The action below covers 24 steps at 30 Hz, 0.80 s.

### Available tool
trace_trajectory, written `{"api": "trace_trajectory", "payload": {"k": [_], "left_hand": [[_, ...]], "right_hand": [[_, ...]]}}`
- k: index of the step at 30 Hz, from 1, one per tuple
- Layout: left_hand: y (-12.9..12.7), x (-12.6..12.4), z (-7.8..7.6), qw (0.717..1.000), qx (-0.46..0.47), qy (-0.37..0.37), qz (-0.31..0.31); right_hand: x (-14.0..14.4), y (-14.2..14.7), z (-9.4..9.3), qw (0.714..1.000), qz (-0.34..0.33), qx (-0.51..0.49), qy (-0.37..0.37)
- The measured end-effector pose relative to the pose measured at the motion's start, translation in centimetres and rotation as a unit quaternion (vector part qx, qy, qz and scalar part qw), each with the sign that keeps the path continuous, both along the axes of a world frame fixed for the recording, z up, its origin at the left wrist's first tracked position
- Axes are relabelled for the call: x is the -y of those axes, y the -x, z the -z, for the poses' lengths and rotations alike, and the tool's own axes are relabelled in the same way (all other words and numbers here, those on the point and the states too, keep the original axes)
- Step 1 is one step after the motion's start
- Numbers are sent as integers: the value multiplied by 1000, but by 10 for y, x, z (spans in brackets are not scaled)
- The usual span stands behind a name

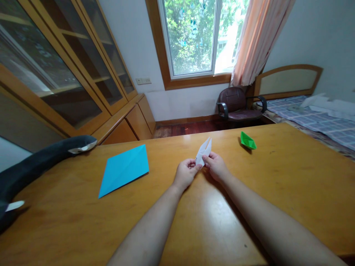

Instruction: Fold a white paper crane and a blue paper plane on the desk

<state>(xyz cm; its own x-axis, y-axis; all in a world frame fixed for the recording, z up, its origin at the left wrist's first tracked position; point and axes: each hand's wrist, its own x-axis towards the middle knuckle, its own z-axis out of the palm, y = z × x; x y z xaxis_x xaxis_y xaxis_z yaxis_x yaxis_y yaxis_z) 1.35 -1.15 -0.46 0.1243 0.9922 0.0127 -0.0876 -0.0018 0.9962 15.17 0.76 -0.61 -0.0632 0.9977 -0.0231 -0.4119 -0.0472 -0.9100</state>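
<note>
Closest is a yellow-brown wooden table with a glossy top [194, 236], and over it two bare forearms reach toward a small white folded paper with two pointed tips [204, 149]. The left hand [185, 173] pinches the lower left part of this white paper between its thumb and its curled fingers. The right hand [217, 167] pinches its lower right side, with the thumb lying on the front face. The two tips point away from the person; whether the white paper touches the table, I cannot tell.

To the left of the white paper, well apart, a bright blue flat four-cornered paper sheet [124, 170] lies on the table. Further to its left is a long dark-grey object with white patches [41, 162], which seems to be a soft toy. To the right of the white paper, and slightly farther than it, rests a small green folded paper boat [247, 141]. Beyond the white paper, on the right, stands a dark-brown padded armchair with black armrests [235, 101].
</note>
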Motion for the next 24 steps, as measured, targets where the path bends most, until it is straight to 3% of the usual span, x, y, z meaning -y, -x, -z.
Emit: {"api": "trace_trajectory", "payload": {"k": [6,13,24], "left_hand": [[7,-3,-3,997,73,3,-8],[6,-3,1,999,2,-15,-43],[5,-4,0,996,66,-8,-57]], "right_hand": [[3,5,-1,995,-38,85,-35],[5,6,1,992,-55,107,-27],[2,3,3,989,-62,136,-13]]}}
